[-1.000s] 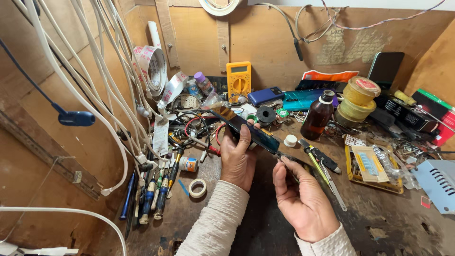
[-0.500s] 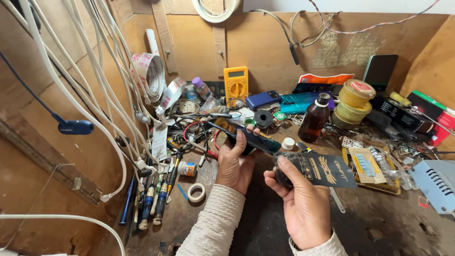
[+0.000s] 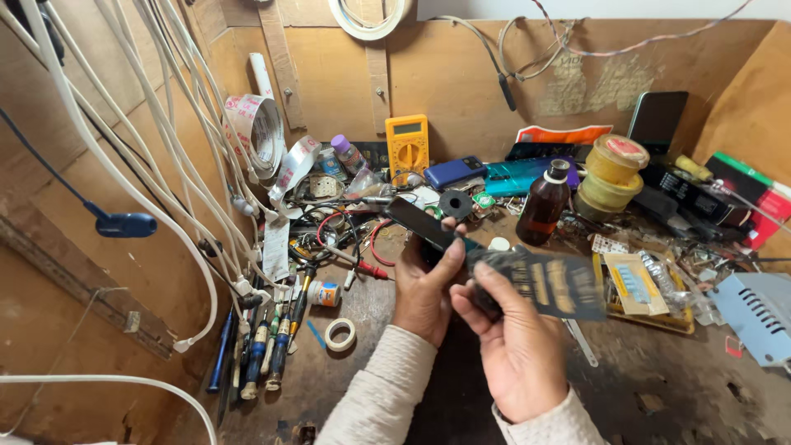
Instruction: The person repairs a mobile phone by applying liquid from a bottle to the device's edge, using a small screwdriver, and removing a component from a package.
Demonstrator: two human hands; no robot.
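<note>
My left hand [image 3: 424, 284] grips a dark slim phone [image 3: 416, 224] tilted up toward the back left, over the middle of the workbench. My right hand [image 3: 515, 350] holds a dark flat card with yellowish print [image 3: 548, 284], blurred by motion, just right of the phone and touching its lower end. Both sleeves are cream knit.
A brown glass bottle [image 3: 544, 208] and stacked yellow tape rolls [image 3: 614, 173] stand behind. A yellow multimeter [image 3: 407, 147] leans on the back wall. White cables [image 3: 177, 156] hang at left above a row of screwdrivers [image 3: 268, 350]. A small white tape ring [image 3: 339, 334] lies near my left forearm.
My right hand took up the dark card and brought it against the phone's lower end. The phone stays held in my left hand, roughly in place.
</note>
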